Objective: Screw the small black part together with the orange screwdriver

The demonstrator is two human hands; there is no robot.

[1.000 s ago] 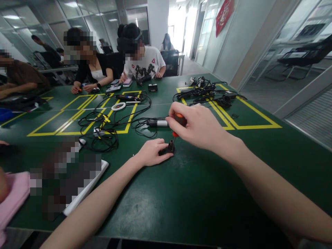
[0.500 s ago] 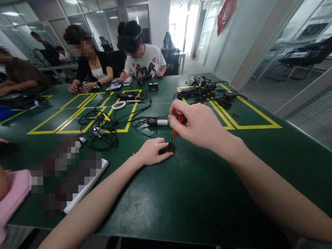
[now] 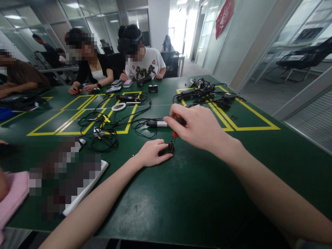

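My right hand [image 3: 198,122] is closed around the orange and black handle of a screwdriver [image 3: 175,134], its thin shaft pointing down. The tip meets a small dark part [image 3: 170,146] with a short upright metal cylinder; the exact contact point is too small to make out. My left hand [image 3: 153,153] lies low on the green table [image 3: 160,207] and grips that part between thumb and fingers, holding it against the surface. The fingers cover much of the part, so its full shape is hidden.
Beyond my hands lies a silver and black cylindrical tool [image 3: 158,123] with coiled black cable. More cables [image 3: 100,138] and a white ring [image 3: 118,106] are on the left, a cable heap [image 3: 202,91] at the back right. White-edged devices [image 3: 100,173] lie left of my forearm. Co-workers sit opposite.
My right thumb and fingers have shifted slightly on the screwdriver handle. My left hand and the small dark part stay in place; the view has tilted a little.
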